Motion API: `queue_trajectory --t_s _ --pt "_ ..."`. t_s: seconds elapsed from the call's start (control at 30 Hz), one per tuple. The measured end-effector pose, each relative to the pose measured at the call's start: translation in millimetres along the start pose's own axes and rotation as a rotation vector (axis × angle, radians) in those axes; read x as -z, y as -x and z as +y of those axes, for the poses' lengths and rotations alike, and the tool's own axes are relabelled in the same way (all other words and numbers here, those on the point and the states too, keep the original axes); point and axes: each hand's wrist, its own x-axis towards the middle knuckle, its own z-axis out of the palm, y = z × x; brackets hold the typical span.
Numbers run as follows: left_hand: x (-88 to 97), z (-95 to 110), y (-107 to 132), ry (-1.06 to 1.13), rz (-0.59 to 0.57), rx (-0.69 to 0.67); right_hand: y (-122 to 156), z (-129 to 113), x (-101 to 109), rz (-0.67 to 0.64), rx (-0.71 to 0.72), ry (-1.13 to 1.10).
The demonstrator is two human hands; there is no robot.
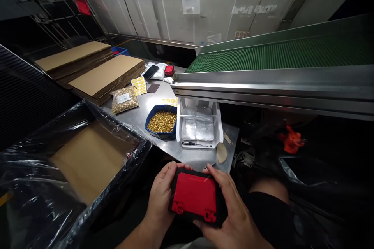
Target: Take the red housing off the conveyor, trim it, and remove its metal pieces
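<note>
A red and black plastic case [195,194] with two red latch-like pieces along its near edge is held over my lap. My left hand [162,192] grips its left side, thumb along the top edge. On the other side my right hand [232,206] wraps the right edge, with fingers at the far and near corners. Just beyond the case, on the metal table [172,151], a white bin [218,124] holds clear plastic bags [198,129] and a black pen [196,144]. Beside it stands a blue tray [149,126] full of small brass-coloured metal parts [162,121].
A green ribbed conveyor [263,52] with a metal side rail runs right. Left are cardboard stacks [108,72], a bag of brass-coloured parts [125,100] and a box lined with black plastic [117,124]. A phone [151,71] and another red case [169,70] lie farther back.
</note>
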Motion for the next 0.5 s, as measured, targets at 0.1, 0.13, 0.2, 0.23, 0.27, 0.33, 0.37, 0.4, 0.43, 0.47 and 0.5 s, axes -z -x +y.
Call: queue_trajectory --t_s 0.1,0.13,0.2,0.23,0.27,0.33,0.37,0.4,0.43,0.47,0.5 --pt "2.6 0 -1 -0.029 -0.048 -0.058 2 1 -1 -0.067 -0.176 -0.234" --pt "5.0 0 -1 -0.032 -0.099 -0.091 2 1 -1 -0.131 -0.252 -0.379" --pt "10.9 -4 -2 0.016 -0.247 -0.064 2 -3 -4 -0.307 -0.398 -0.736" --pt "14.1 -7 -2 0.077 -0.332 0.01 3 -5 -6 -0.393 -0.472 -0.91" --pt "17.2 -10 -3 0.154 -0.408 0.111 4 -6 -10 -0.459 -0.546 -1.051" --pt "22.8 -20 -5 0.296 -0.494 0.293 7 -5 -17 -0.504 -0.67 -1.18" --pt "25.3 -24 -6 0.346 -0.496 0.33 9 -2 -21 -0.49 -0.704 -1.163" --pt "27.6 -28 -7 0.376 -0.475 0.329 10 4 -23 -0.466 -0.71 -1.096" --pt "29.8 -31 -8 0.39 -0.438 0.301 12 12 -25 -0.436 -0.682 -0.987" --pt "31.8 -33 -10 0.395 -0.394 0.261 12 22 -26 -0.396 -0.633 -0.835" --pt "33.7 -34 -11 0.394 -0.347 0.226 11 34 -26 -0.345 -0.56 -0.614"
